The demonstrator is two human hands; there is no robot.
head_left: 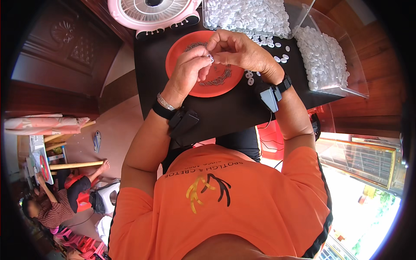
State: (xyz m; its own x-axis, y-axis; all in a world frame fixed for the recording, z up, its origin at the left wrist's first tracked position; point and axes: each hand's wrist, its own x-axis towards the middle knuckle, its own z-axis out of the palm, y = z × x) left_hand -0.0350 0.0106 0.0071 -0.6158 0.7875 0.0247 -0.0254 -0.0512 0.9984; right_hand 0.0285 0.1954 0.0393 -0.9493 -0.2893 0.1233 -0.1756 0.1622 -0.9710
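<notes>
Both of my hands meet above a round orange-red plate (203, 92). In my left hand (186, 71), thumb and fingers pinch a small whitish oval plastic piece (210, 58) with holes in it. My right hand (242, 51) is closed in a pinch right beside that piece; whatever lies between its fingertips is too small to make out. Many thin grey metal bits (219, 80) lie in a loose ring on the plate, partly hidden beneath my hands.
A pink fan (167, 27) stands at the far left of the black table (208, 117). Clear bins (247, 17) of white oval pieces (323, 58) line the back and right, with loose ovals (277, 58) spilled nearby. Another person (56, 203) sits at lower left.
</notes>
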